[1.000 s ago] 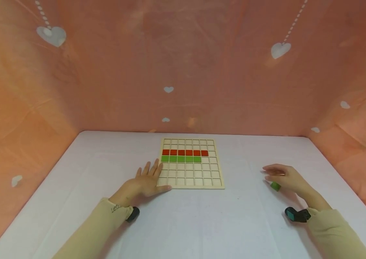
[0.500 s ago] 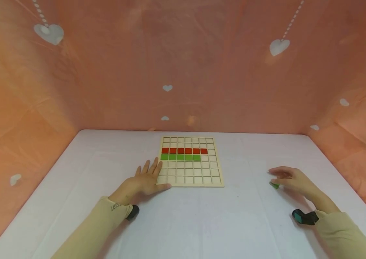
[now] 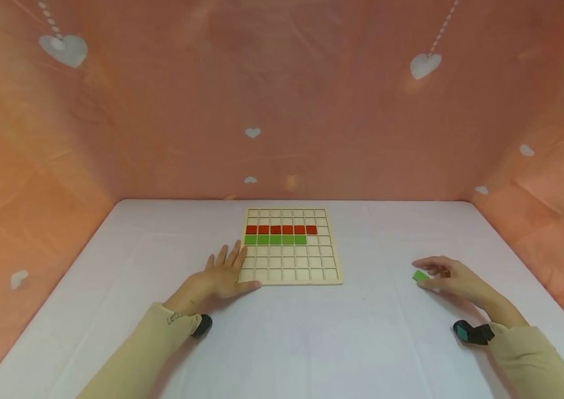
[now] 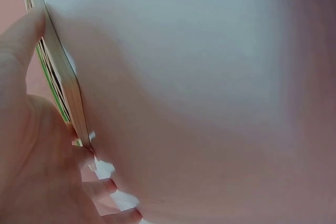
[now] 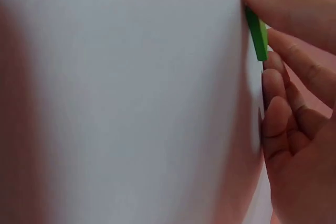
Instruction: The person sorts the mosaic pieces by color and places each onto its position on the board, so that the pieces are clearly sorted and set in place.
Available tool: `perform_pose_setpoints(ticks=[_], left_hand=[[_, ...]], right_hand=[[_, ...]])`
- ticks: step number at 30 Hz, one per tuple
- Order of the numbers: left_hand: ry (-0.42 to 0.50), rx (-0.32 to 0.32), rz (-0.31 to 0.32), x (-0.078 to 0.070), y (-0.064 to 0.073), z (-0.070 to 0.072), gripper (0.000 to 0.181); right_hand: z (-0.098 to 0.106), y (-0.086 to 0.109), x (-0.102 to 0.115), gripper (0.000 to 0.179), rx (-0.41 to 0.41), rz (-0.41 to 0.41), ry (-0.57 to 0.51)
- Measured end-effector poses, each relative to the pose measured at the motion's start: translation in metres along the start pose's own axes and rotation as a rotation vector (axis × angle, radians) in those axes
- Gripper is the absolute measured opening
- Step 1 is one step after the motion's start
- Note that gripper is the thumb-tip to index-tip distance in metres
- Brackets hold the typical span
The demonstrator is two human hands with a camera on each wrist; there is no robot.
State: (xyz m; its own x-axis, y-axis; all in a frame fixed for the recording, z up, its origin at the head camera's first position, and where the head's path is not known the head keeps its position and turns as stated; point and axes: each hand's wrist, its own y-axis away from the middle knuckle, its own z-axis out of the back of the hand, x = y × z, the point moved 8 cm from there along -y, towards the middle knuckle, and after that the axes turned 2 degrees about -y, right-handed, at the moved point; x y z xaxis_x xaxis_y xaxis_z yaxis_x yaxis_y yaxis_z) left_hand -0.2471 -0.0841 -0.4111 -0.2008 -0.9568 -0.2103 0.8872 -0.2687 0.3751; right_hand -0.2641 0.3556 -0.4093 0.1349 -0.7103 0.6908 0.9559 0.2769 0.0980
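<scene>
A wooden grid board (image 3: 289, 274) lies on the white table, with a row of red tiles (image 3: 282, 229) and beneath it a row of green tiles (image 3: 275, 240). My left hand (image 3: 222, 277) lies flat with straight fingers against the board's near left corner; the board's edge (image 4: 63, 77) shows by the thumb in the left wrist view. My right hand (image 3: 443, 277) is off to the right of the board and pinches a small green tile (image 3: 420, 275) between thumb and fingers, just above the table. In the right wrist view the green tile (image 5: 256, 32) is held at the fingertips.
The table top (image 3: 311, 332) is covered in white cloth and walled by orange-pink sheeting with white hearts (image 3: 423, 65) on three sides. Black wrist devices sit on both cuffs (image 3: 471, 332).
My right hand has closed on the green tile and raised it slightly off the table. The left hand stays on the board's corner. The view has shifted a little.
</scene>
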Motion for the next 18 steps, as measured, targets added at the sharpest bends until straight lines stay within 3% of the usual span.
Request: perform_pose_setpoints(ticks=[18], left_hand=[[-0.010,0.006,0.001,0.0011,-0.0005,-0.0002,0.093]], right_hand=[[-0.0010,-0.0058,0.0024,0.043,-0.043,-0.036,-0.052]])
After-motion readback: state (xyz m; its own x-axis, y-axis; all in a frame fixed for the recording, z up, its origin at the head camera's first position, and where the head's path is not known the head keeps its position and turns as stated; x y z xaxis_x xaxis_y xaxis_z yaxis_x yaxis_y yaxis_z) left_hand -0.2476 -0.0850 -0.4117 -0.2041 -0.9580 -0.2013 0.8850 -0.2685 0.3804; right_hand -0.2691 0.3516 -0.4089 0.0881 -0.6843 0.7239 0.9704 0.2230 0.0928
